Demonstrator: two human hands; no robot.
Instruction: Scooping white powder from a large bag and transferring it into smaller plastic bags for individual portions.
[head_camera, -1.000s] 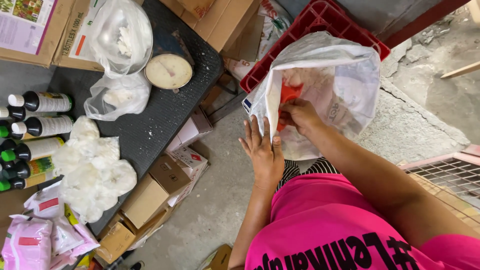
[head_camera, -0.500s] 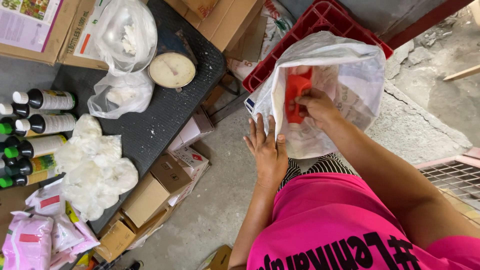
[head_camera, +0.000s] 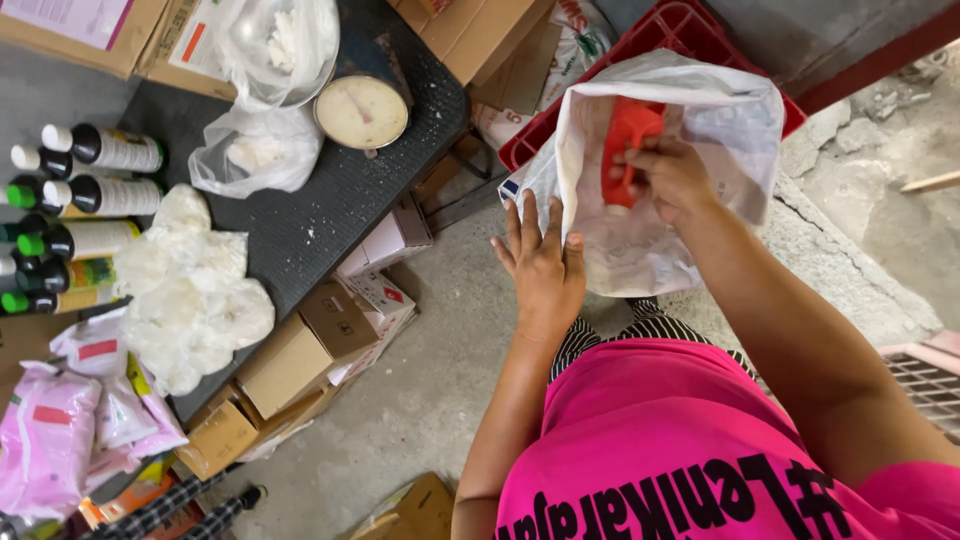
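A dark tabletop (head_camera: 320, 215) is seen at the left, and a red plastic crate (head_camera: 690, 25) at the far side, on the concrete floor (head_camera: 440, 380). A large white plastic bag (head_camera: 690, 200) is held open in front of the crate. The left hand (head_camera: 543, 265) is laid flat against the bag's left side, with the fingers (head_camera: 530, 215) stretched out and open. The right hand (head_camera: 672, 178) is placed inside the bag's mouth, and its fingers are closed around a red plastic scoop (head_camera: 625, 145). On the tabletop a round dial scale (head_camera: 361, 111) is standing beside small clear bags of white powder (head_camera: 258, 150), and bottles (head_camera: 85, 190) are lying at the left edge.
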